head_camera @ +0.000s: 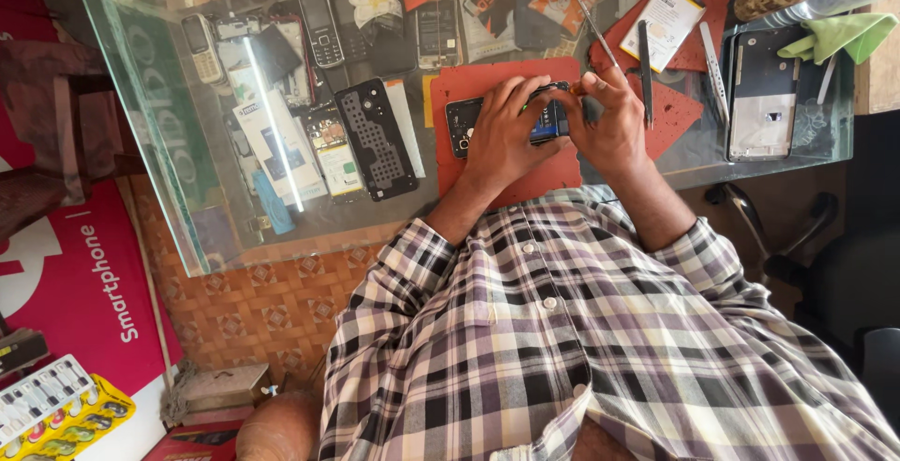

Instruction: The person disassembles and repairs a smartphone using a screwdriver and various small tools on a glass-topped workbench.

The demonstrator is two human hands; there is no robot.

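Gripping opened phone [506, 119], both hands, red mat [525, 175], pink sign [80, 283] lower left

I'm seeing a glass table [178, 156] carrying a red mat [525, 175], old keypad phones [322, 25], a black phone frame [377, 140], tweezers [714, 72], a green cloth [844, 35] lying on it.

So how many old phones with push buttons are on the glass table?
2. One silver push-button phone lies near the far-left corner of the glass table. One dark push-button phone lies further right, near the far edge. More may be hidden among the clutter.
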